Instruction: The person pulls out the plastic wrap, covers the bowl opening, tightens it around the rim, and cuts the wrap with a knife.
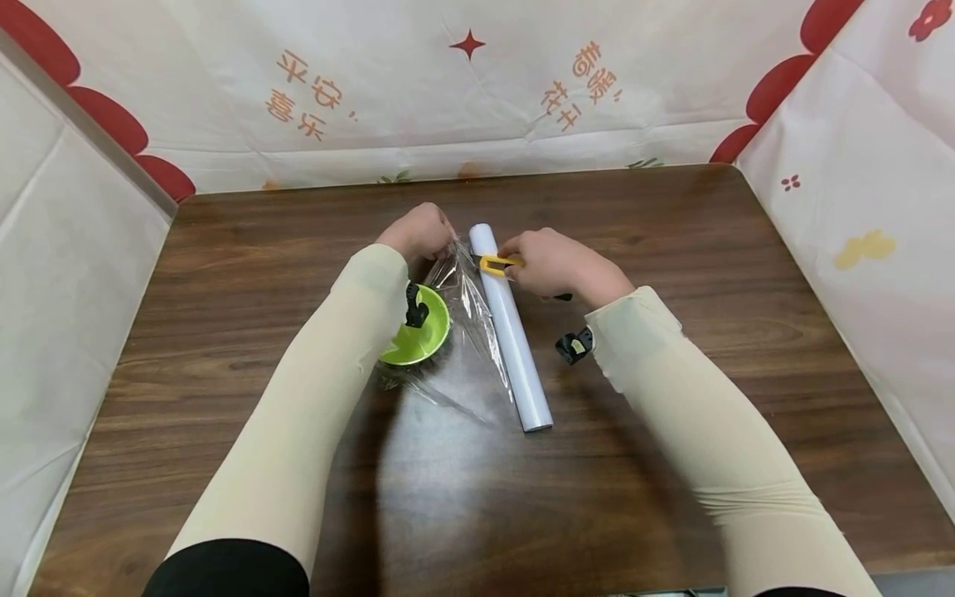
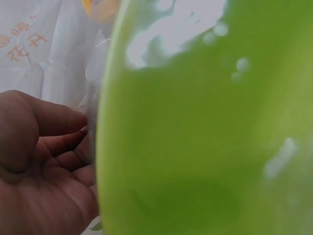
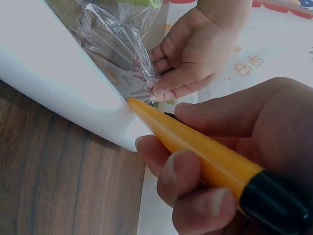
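Observation:
My left hand (image 1: 419, 230) pinches the gathered edge of a sheet of clear plastic wrap (image 1: 470, 303) between thumb and fingers. The wrap stretches from that hand along the left side of a long white roll (image 1: 513, 344). My right hand (image 1: 554, 264) grips a yellow utility knife (image 3: 195, 142) with a black end, its tip at the roll's far part, close to the wrap. Whether the blade touches the film is too small to tell. A lime-green bowl (image 1: 433, 327) stands under my left wrist, partly hidden by it, and fills much of the left wrist view.
Brown wood-grain table (image 1: 246, 307) lies under everything. A white printed cloth (image 1: 418, 91) hangs behind it, with further white cloth (image 1: 865, 199) at the right side. Black cameras (image 1: 574, 346) are strapped to the wrists. Loose film (image 1: 448, 400) lies near the bowl.

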### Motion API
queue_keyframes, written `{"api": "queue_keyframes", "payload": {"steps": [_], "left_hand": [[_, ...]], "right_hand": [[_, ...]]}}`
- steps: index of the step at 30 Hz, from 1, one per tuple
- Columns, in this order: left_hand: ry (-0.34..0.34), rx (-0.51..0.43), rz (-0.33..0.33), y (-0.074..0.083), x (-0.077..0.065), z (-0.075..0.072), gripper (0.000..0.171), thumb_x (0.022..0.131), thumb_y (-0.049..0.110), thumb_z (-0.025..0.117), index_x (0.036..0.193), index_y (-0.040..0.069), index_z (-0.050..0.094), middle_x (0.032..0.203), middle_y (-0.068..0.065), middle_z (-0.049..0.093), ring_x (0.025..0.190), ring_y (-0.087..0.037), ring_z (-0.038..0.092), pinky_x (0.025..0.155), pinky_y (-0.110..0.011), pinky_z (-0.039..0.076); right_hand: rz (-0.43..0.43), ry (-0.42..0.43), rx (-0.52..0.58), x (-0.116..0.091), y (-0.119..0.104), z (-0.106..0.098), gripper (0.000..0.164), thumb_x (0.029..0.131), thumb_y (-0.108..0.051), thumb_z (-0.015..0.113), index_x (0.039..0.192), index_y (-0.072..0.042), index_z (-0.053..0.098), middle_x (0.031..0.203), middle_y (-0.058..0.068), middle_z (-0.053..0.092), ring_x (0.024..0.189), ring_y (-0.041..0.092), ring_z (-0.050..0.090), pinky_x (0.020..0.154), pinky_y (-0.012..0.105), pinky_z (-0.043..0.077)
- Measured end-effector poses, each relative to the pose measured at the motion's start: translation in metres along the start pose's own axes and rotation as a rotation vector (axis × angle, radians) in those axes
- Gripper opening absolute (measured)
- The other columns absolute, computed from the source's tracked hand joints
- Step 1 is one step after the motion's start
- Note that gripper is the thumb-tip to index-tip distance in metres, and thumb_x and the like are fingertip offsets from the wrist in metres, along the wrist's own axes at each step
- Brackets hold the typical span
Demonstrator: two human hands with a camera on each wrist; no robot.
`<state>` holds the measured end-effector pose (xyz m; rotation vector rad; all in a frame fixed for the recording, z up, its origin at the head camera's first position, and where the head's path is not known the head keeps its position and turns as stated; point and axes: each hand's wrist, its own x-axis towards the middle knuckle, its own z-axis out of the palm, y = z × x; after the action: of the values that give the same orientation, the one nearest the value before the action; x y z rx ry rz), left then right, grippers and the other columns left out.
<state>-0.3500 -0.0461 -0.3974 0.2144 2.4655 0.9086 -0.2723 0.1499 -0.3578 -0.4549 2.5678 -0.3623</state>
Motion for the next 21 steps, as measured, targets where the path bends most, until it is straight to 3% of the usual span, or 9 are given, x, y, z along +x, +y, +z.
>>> {"api": "queue_keyframes", "payload": {"steps": [21], "left_hand": [[-0.007,-0.017,-0.025,-0.003,0.000,0.000,0.027,0.090,0.004,0.034,0.093,0.000,0.060,0.083,-0.012,0.055,0.078,-0.023,0.054,0.077,-0.034,0.052]], "right_hand": [[-0.001,-0.020,0.040,-0.016,0.004,0.001,0.042,0.095,-0.026,0.042,0.136,-0.018,0.041,0.069,0.010,0.061,0.042,0.017,0.049,0.039,0.026,0.038]]}}
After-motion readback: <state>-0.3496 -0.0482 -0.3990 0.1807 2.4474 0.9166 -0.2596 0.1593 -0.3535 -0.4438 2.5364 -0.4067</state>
